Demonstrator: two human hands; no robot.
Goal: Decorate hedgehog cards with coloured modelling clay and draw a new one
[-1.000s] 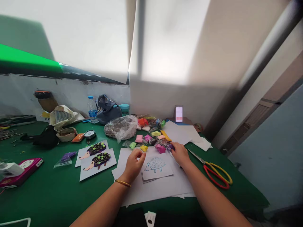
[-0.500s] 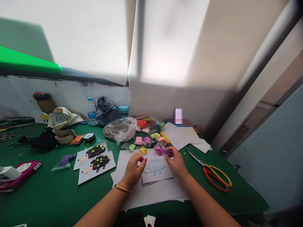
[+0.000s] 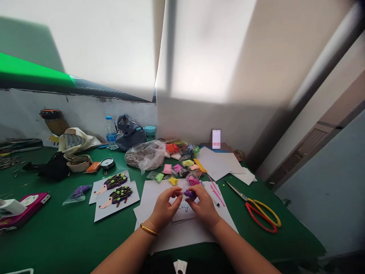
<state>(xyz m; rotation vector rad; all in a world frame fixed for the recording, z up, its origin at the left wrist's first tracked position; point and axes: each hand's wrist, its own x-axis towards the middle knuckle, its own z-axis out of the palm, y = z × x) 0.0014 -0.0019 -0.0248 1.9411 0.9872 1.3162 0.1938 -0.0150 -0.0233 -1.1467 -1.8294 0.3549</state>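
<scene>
Fingers of the right hand [image 3: 204, 207] pinch a purple packet [image 3: 190, 194]; those of the left hand [image 3: 164, 205] curl beside it, contact unclear. On the desk [image 3: 71, 236], white sheets [image 3: 173, 241] lie toward six o'clock; on them a drawing card [image 3: 184, 215], the packet held above its twelve o'clock side. It looks light and soft, probably easily dented; any film may slip, so its edge seems the safest hold.

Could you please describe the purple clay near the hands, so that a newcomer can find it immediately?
On the green table, find the white sheets before the person. Over them, the right hand holds the purple clay. Unlike the purple packet beside the hedgehog pictures, it is held.
</scene>
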